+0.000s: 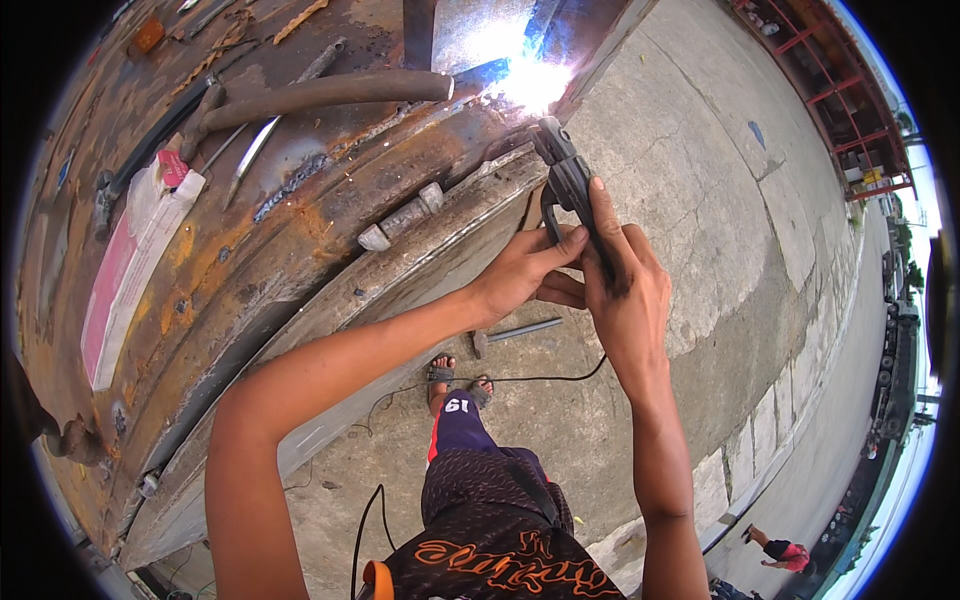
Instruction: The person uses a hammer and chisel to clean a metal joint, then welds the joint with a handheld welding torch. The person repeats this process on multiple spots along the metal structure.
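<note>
My right hand (pixel 632 285) is wrapped round the grip of a dark welding electrode holder (pixel 568 175), its index finger stretched along the side. The fingers of my left hand (pixel 515 275) close on the lower part of the same holder, next to the right hand. Just beyond the holder's tip burns a blue-white welding arc (pixel 535 88), at the foot of an upright metal plate (pixel 452 30) on a rusty steel table (pixel 250 290). Glare hides the joint and the electrode's end.
A brown-handled tool (pixel 330 98), a bolt (pixel 400 218) and a torn pink-and-white packet (pixel 140 265) lie on the table. Below, a hammer (pixel 520 333) and a black cable (pixel 545 379) rest on the concrete near my feet. Another person (pixel 785 552) is far right.
</note>
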A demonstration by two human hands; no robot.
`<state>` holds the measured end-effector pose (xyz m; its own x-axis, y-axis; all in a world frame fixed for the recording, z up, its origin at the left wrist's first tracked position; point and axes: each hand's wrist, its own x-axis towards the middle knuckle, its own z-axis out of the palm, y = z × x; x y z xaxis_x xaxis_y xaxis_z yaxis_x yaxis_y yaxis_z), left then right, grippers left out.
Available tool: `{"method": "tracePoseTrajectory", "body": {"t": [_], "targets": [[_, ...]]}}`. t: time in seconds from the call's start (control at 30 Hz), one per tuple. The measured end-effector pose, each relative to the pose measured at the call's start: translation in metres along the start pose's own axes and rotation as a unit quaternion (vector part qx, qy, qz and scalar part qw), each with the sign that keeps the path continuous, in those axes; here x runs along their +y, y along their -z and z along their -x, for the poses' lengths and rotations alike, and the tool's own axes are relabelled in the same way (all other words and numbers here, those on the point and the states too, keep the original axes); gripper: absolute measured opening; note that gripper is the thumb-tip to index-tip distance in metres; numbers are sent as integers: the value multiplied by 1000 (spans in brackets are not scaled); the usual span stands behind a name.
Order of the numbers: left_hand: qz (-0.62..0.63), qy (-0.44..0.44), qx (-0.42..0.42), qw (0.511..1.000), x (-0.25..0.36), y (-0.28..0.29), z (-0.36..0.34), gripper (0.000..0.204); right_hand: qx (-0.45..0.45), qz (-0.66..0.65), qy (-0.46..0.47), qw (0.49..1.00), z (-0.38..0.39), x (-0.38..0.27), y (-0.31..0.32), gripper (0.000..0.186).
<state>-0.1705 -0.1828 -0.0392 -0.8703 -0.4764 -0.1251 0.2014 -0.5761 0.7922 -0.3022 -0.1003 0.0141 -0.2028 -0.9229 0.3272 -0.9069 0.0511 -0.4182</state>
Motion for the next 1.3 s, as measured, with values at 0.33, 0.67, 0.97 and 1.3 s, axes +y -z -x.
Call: {"method": "tracePoseTrajectory", "body": {"t": [0.33,0.67,0.97,1.3], "targets": [[3,2,0,1000,0,0,-1,51,6,-4,2,1000,0,2,-2,71],[18,-3,-9,1000,-1,0,-1,49,8,-6,9,1000,-2,1,0,71],[11,-3,-6,1000,0,0,-2,51,4,-7,2,1000,-3,1,0,71],[4,-1,-3,1000,0,0,-2,52,6,1,12,1000,-4,4,-1,73]]}}
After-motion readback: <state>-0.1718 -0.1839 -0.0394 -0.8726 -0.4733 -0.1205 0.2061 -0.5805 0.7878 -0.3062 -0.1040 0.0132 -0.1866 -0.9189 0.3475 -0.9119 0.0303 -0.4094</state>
